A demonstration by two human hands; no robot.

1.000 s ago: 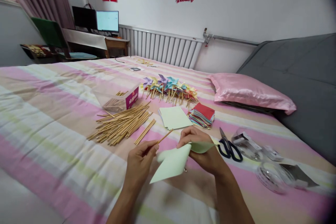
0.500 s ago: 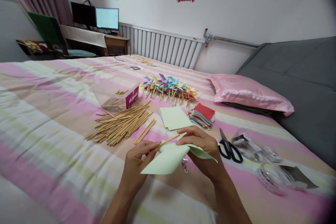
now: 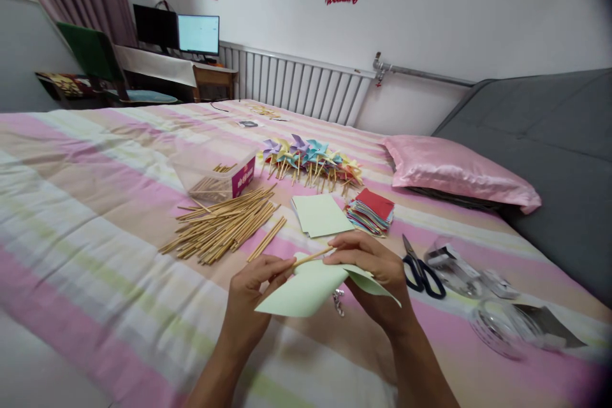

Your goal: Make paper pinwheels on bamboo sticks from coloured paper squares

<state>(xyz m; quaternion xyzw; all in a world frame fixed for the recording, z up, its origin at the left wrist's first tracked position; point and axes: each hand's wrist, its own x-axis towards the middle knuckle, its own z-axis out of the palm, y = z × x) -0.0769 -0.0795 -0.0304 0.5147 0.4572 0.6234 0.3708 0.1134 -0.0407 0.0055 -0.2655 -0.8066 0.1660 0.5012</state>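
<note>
Left hand [image 3: 251, 293] pinches a thin wooden stick [image 3: 313, 257] between thumb and fingertips, the stick slanting up and to the right across to the other hand. Right hand [image 3: 377, 277] has its fingers curled down over the folded top of a pale green paper sheet [image 3: 306, 290], thumb underneath, gripping the sheet where the stick's far end meets it. The paper is held just above the striped bed [image 3: 95, 217], one flap hanging towards the left hand, another pointing right.

Moving outward: just beyond the hands lies a small stack of pale green paper squares [image 3: 321, 215], and beside it a stack of coloured paper [image 3: 371, 211] with red on top. Left of those, a loose heap of wooden sticks [image 3: 222, 226], and behind it a clear plastic box [image 3: 217, 175] with more sticks inside. Further back, a row of finished paper pinwheels [image 3: 310, 159]. Right of the right hand, black-handled scissors [image 3: 421, 264] lie flat, then rolls of clear tape [image 3: 497, 325]. A pink pillow [image 3: 454, 169] rests at the bed's far right.
</note>
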